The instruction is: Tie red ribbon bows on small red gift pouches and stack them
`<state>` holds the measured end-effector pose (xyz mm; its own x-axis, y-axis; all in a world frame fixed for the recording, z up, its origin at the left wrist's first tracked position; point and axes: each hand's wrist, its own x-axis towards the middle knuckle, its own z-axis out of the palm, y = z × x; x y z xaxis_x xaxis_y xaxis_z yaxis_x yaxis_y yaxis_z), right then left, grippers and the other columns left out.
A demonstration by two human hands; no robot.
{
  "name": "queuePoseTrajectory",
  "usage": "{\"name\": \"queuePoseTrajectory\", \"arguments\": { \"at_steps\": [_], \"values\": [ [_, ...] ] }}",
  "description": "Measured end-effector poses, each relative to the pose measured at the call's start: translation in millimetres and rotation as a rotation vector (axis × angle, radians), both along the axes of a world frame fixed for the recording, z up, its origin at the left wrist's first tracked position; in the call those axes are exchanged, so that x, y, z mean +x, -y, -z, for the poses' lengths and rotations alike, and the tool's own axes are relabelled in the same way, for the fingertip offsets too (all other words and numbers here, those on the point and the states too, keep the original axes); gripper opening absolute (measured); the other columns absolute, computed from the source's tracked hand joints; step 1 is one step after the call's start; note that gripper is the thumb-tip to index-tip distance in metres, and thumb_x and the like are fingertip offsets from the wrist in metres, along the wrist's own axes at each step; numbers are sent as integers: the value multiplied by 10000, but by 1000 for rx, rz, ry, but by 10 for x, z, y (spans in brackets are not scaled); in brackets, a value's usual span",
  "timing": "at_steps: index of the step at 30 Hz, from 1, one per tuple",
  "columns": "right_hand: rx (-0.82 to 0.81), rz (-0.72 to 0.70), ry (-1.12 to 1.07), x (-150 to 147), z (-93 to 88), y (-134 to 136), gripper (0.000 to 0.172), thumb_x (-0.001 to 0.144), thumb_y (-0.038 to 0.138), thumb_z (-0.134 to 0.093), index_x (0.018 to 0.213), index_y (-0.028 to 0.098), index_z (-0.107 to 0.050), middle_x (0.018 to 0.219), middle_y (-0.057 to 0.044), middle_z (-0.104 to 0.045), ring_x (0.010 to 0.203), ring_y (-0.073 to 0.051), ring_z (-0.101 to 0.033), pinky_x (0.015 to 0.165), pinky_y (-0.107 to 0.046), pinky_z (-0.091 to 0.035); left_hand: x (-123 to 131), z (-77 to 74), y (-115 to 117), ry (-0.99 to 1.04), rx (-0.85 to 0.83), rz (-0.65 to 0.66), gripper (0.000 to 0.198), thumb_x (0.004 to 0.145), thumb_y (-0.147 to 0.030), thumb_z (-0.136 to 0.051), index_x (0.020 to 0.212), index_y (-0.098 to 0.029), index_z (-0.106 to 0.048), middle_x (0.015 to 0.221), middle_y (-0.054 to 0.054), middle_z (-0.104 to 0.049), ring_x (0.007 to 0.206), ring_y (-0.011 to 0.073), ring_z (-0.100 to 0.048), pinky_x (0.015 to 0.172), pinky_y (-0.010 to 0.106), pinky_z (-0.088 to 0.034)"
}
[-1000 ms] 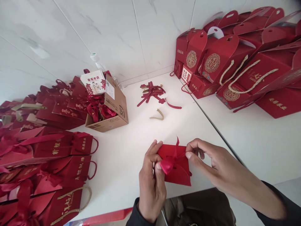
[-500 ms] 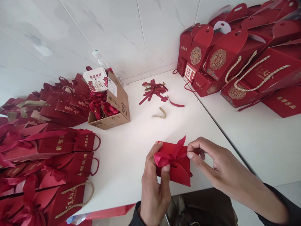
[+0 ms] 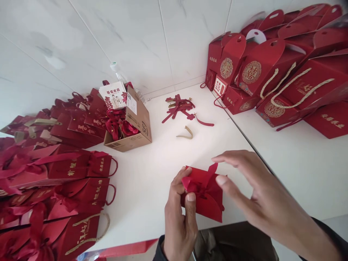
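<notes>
A small red gift box (image 3: 210,209) is held near the table's front edge by my left hand (image 3: 179,212), thumb on top and fingers along its left side. Across its top runs a red ribbon (image 3: 201,186), tied in a bow with a loop on the left and a tail pointing up to the right. My right hand (image 3: 244,181) is at the box's right side, thumb and forefinger apart around the ribbon tail's upper end. Nothing shows gripped between those fingers; the other right fingers are mostly hidden.
On the white table (image 3: 152,181), a cardboard box (image 3: 138,127) holds red ribbons and printed cards (image 3: 112,95). Red straps (image 3: 181,107) and a beige strap (image 3: 186,133) lie beyond the gift box. Red gift boxes (image 3: 252,72) crowd the right; ribboned red bags (image 3: 89,195) fill the left.
My right hand has let go at the box's right edge, and its thumb and forefinger have spread apart near the ribbon tail. My left hand keeps its hold. The view has shifted slightly.
</notes>
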<state>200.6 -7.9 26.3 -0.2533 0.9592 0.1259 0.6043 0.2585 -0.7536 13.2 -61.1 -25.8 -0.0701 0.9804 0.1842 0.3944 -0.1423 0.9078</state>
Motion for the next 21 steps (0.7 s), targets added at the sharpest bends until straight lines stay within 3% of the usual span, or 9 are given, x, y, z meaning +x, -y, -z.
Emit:
{"name": "queuePoseTrajectory", "arguments": {
  "at_steps": [2,4,7,9,12,16,21],
  "values": [
    [6,-137,-17,-104,-41,-37,273,1030,398,-527,1292,328,-556,1295,-74,-570,1242,-263,-544,964,-417,-533,-5,-23,-3,-21,18,44,309,1052,-255,-460,1354,-287,-519,1490,107,-548,1438,269,-474,1134,501,-455],
    [-46,-243,-38,-187,-56,-75,185,1028,350,-536,1182,301,-626,1246,-81,-596,1224,-264,-561,981,-435,-527,-9,-44,1,-54,32,75,393,1020,-273,-515,1411,-272,-485,1528,141,-495,1438,308,-464,1132,544,-454],
    [-96,-233,-108,-215,-45,-85,103,998,270,-544,1016,280,-645,1157,-73,-637,1143,-253,-609,889,-395,-556,-7,-57,22,-92,53,47,234,981,-215,-567,1210,-265,-583,1511,132,-505,1418,320,-482,1108,546,-469],
    [-141,-175,-172,-182,-45,-58,93,971,247,-540,1002,281,-620,1155,-62,-651,1060,-230,-641,747,-321,-564,3,-51,32,-66,43,8,96,980,-175,-560,1033,-249,-590,1469,113,-545,1387,304,-518,1071,506,-500],
    [-315,-173,-254,-117,-79,-13,65,963,276,-534,951,277,-598,1052,-32,-685,787,-167,-640,507,-233,-473,32,-35,27,-2,16,-30,51,993,-191,-550,974,-237,-560,1425,116,-578,1336,286,-566,1014,457,-533],
    [-481,-253,-331,-78,-122,-6,123,966,315,-530,866,262,-578,833,-2,-651,660,-144,-555,506,-227,-438,86,-17,26,27,-5,-83,77,1012,-219,-530,938,-238,-540,1370,97,-616,1243,255,-616,979,432,-531],
    [-525,-172,-314,-94,-78,-5,136,978,315,-502,861,259,-544,726,33,-514,583,-123,-431,466,-217,-343,151,32,75,120,6,-110,73,1051,-224,-456,999,-256,-497,1407,77,-593,1297,224,-569,1028,421,-487]
  ]
}}
